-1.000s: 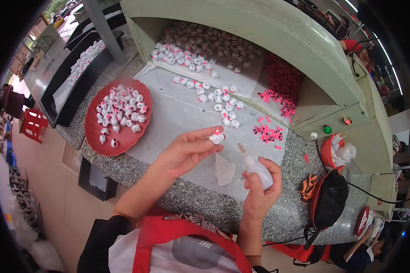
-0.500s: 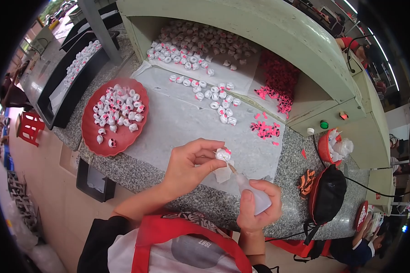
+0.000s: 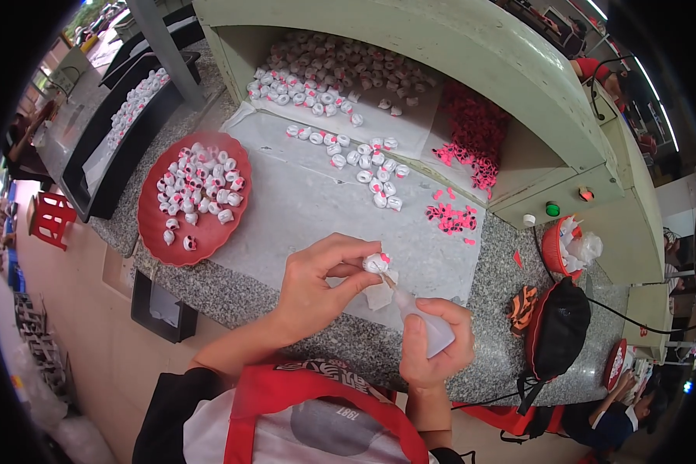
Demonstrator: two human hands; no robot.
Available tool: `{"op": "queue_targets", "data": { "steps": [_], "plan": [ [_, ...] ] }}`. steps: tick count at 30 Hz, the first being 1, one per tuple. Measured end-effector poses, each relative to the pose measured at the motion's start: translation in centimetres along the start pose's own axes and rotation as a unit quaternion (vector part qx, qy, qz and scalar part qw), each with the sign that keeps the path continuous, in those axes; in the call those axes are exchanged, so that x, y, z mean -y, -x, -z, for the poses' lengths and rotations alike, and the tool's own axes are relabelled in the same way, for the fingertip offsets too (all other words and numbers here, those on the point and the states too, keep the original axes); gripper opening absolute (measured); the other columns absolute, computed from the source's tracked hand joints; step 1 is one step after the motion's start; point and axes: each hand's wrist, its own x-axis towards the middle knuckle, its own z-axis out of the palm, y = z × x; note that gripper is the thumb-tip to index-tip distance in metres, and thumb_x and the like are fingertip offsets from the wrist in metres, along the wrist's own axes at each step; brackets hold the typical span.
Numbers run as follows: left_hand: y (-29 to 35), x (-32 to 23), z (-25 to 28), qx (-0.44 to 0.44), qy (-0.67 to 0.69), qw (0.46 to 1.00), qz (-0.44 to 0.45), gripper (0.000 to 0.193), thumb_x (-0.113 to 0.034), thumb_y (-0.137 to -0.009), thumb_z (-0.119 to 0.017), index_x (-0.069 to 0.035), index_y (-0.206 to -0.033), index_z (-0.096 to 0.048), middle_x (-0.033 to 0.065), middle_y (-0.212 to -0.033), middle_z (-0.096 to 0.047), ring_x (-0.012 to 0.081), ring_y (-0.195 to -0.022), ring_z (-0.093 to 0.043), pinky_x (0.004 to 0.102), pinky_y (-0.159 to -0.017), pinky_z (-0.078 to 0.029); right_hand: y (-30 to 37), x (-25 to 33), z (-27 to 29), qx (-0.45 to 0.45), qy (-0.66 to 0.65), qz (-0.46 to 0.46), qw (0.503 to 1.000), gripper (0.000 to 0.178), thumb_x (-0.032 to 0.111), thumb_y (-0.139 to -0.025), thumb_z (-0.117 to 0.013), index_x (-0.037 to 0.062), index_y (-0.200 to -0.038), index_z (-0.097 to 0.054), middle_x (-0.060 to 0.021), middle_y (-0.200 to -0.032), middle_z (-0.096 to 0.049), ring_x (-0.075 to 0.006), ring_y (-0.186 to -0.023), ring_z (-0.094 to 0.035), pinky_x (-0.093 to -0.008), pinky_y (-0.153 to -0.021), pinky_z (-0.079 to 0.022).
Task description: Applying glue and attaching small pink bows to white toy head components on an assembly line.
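Between the thumb and fingers of my left hand [image 3: 317, 280] is a small white figure head [image 3: 376, 263] with a pink spot on it. My right hand [image 3: 439, 346] grips a translucent squeeze bottle [image 3: 433, 323], its narrow nozzle tilted up against or very near the underside of the white piece; contact is too small to tell. A scrap of white paper [image 3: 380, 295] lies beneath them. Similar white pieces [image 3: 380, 178] stand in rows on the sheet ahead, with a scatter of small pink-and-black parts [image 3: 452, 220] to their right.
A red scalloped dish [image 3: 156, 241] of finished-looking white pieces sits left. A pale green open-fronted cabinet [image 3: 410, 31] holds heaps of white and pink parts. On the right are a red basket [image 3: 551, 249] and a black pouch [image 3: 562, 329]. A co-worker [image 3: 607, 417] sits far right.
The bottle has shifted slightly left and up with my right hand. My left hand has turned the white piece a little.
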Motion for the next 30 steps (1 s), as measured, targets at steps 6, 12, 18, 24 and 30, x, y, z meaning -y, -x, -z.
{"op": "queue_targets", "data": {
  "steps": [6,12,18,24,30],
  "plan": [
    [0.1,-0.2,0.0,-0.003,-0.017,0.999,-0.033,0.036,0.012,-0.07,-0.058,0.0,-0.104,-0.057,0.0128,-0.099,-0.055,0.0188,-0.09,-0.058,0.0272,-0.076,-0.052,-0.6,0.1,0.1,0.058,0.037,0.066,0.995,0.02,0.01,-0.071,-0.061,-0.0007,-0.086,-0.055,-0.0064,-0.072,-0.056,-0.0124,-0.062,-0.053,-0.0237,-0.058,-0.043],
    [-0.2,-0.1,-0.2,-0.008,0.036,0.999,0.02,0.037,0.011,-0.073,-0.057,0.002,-0.108,-0.054,0.0103,-0.098,-0.053,0.018,-0.091,-0.057,0.026,-0.078,-0.05,0.3,0.4,0.6,-0.092,-0.093,-0.06,0.99,0.022,0.013,-0.071,-0.061,-0.0015,-0.086,-0.055,-0.0095,-0.076,-0.056,-0.016,-0.063,-0.055,-0.0241,-0.057,-0.044],
    [0.1,1.1,0.5,0.005,0.137,0.989,0.054,0.037,0.01,-0.076,-0.055,0.0,-0.111,-0.053,0.0068,-0.1,-0.048,0.0146,-0.093,-0.055,0.0226,-0.078,-0.046,-1.2,-2.2,0.7,-0.029,-0.29,-0.367,0.883,0.013,-0.001,-0.07,-0.054,0.002,-0.081,-0.049,-0.0098,-0.08,-0.054,-0.0141,-0.068,-0.055,-0.0255,-0.053,-0.045],
    [0.8,1.7,0.3,-0.008,0.14,0.989,0.045,0.039,0.013,-0.073,-0.056,0.004,-0.111,-0.052,0.0094,-0.103,-0.048,0.0177,-0.093,-0.055,0.0249,-0.081,-0.047,1.7,-7.8,-2.6,0.163,0.175,-0.192,0.952,0.016,0.001,-0.069,-0.061,0.0026,-0.083,-0.054,-0.0046,-0.079,-0.054,-0.0182,-0.071,-0.059,-0.0299,-0.059,-0.047],
    [1.0,2.3,1.3,-0.034,0.073,0.996,0.035,0.033,0.011,-0.073,-0.056,-0.001,-0.104,-0.058,0.0085,-0.1,-0.05,0.0161,-0.091,-0.056,0.0251,-0.081,-0.049,0.4,-7.6,-2.9,0.15,0.105,-0.211,0.96,0.015,0.007,-0.069,-0.069,0.0008,-0.079,-0.06,-0.0024,-0.071,-0.058,-0.0082,-0.066,-0.052,-0.0225,-0.057,-0.043]
  ]
}}
